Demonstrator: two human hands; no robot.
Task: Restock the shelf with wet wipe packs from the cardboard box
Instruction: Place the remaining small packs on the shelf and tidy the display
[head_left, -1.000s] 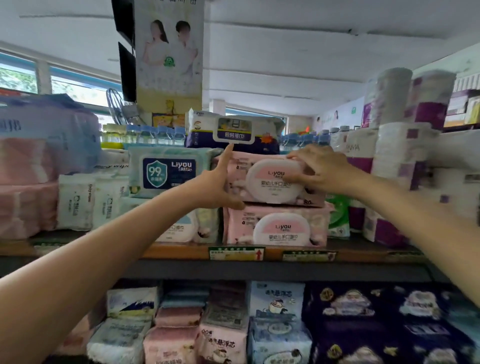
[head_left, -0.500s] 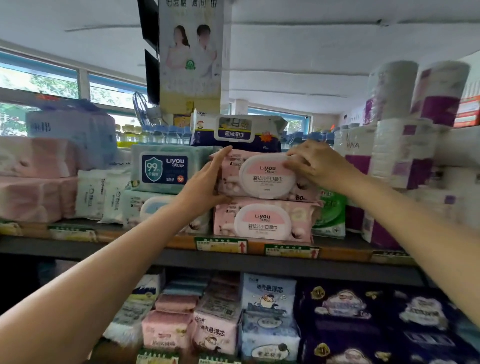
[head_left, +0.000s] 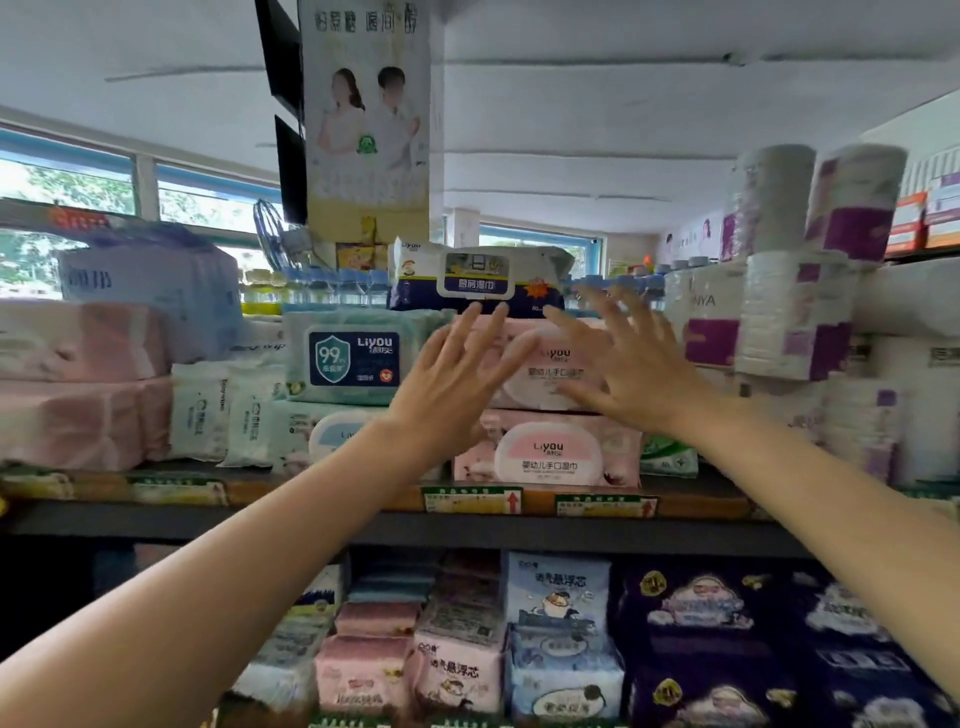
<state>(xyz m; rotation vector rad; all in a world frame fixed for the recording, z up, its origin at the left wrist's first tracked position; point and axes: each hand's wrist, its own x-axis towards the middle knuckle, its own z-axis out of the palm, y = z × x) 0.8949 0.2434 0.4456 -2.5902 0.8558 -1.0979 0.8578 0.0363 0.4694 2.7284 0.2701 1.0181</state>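
Observation:
Two pink wet wipe packs are stacked on the shelf (head_left: 332, 519). The upper pink pack (head_left: 550, 364) lies on the lower pink pack (head_left: 548, 452), under a navy and white pack (head_left: 475, 278). My left hand (head_left: 457, 379) is in front of the upper pack's left end, fingers spread and straight. Over the upper pack's right end my right hand (head_left: 618, 358) has its fingers spread too. Neither hand holds anything. Whether they touch the pack I cannot tell. No cardboard box is in view.
A teal wipe pack (head_left: 353, 356) and white packs (head_left: 223, 410) sit left of the stack, pink tissue bundles (head_left: 78, 395) further left. Toilet roll packs (head_left: 795, 312) crowd the right. A lower shelf holds pink, blue and navy packs (head_left: 561, 639). A poster (head_left: 366, 119) hangs above.
Both hands have let go of the upper pink pack and opened, fingers spread, drawing back slightly. The pack stays on the stack.

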